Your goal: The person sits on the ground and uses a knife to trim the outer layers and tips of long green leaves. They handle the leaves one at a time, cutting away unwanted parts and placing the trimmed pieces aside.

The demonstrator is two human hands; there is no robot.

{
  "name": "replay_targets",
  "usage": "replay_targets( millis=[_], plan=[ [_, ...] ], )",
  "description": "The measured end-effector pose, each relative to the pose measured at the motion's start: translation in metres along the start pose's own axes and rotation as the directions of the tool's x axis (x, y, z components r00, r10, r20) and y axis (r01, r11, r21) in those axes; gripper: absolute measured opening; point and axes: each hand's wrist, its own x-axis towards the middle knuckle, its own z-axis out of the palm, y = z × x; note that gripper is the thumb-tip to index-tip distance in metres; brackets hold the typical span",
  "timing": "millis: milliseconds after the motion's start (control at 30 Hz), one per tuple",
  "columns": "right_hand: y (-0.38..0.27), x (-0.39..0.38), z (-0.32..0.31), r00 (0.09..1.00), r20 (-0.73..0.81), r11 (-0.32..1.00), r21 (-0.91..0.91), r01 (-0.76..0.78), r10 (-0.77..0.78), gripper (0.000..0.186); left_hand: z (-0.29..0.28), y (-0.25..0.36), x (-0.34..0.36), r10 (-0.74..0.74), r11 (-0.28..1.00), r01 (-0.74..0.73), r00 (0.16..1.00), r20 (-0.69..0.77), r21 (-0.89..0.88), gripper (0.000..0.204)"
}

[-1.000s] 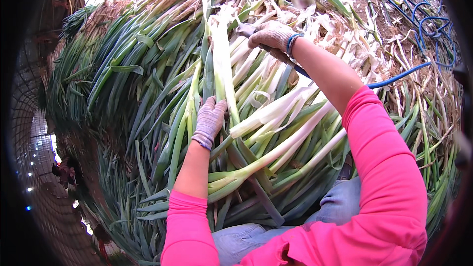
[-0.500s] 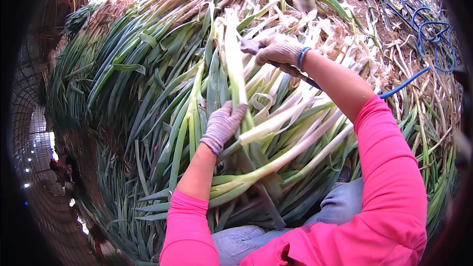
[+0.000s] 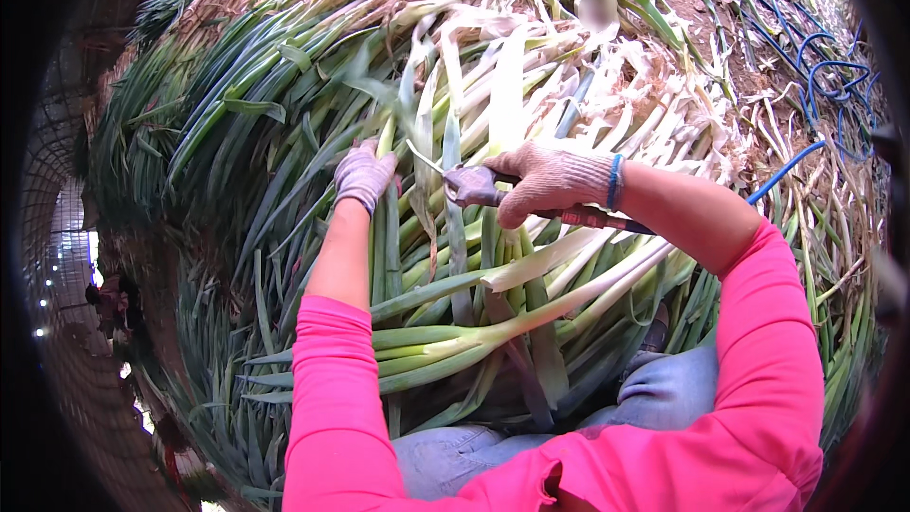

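My left hand [image 3: 365, 175], in a knitted glove, is closed around a green onion [image 3: 386, 136], whose pale green stem shows just above the fingers. The rest of that stalk is blurred or lost among leaves. To its right, my gloved right hand [image 3: 555, 182] grips a grey air blow gun [image 3: 472, 185]. The gun's thin metal nozzle points up and left toward the stalk. A hose with a red fitting [image 3: 583, 216] runs back from it under my right forearm. Large long onions with white shanks [image 3: 531, 318] lie across the pile below both hands.
A deep heap of green onion leaves [image 3: 237, 142] spreads to the left. Stripped pale skins [image 3: 645, 104] cover the upper right. Blue hose [image 3: 815, 85] lies coiled on the soil at the far right. My jeans-clad knees [image 3: 664, 389] are close beneath the pile.
My left hand has moved up and left, and the white shank it held upright is no longer plain there. My right hand has come down with the blow gun. A leaf is blurred above.
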Motion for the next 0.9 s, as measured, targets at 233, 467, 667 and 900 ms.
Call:
replay_targets(
  millis=[233,467,667,900],
  plan=[
    [-0.014,0.014,-0.008,0.996,-0.046,0.982,0.177,-0.065,0.074,0.032,-0.043,0.023,-0.051,0.034,0.996,-0.022,0.989,0.141,-0.082,0.056],
    [0.029,0.046,-0.034,0.991,-0.132,0.955,0.294,0.028,0.012,0.042,-0.039,-0.006,-0.113,0.09,0.99,-0.077,0.989,0.113,-0.116,0.051],
    [-0.042,-0.012,0.031,0.969,0.237,0.996,-0.074,-0.05,0.066,0.082,-0.042,-0.044,-0.16,-0.003,0.987,0.027,0.989,0.15,-0.156,0.052],
    [-0.008,0.057,-0.004,0.996,-0.032,0.965,0.252,-0.07,0.081,0.028,-0.026,-0.052,-0.197,0.062,0.989,-0.051,0.995,0.074,-0.142,0.051]
  ],
)
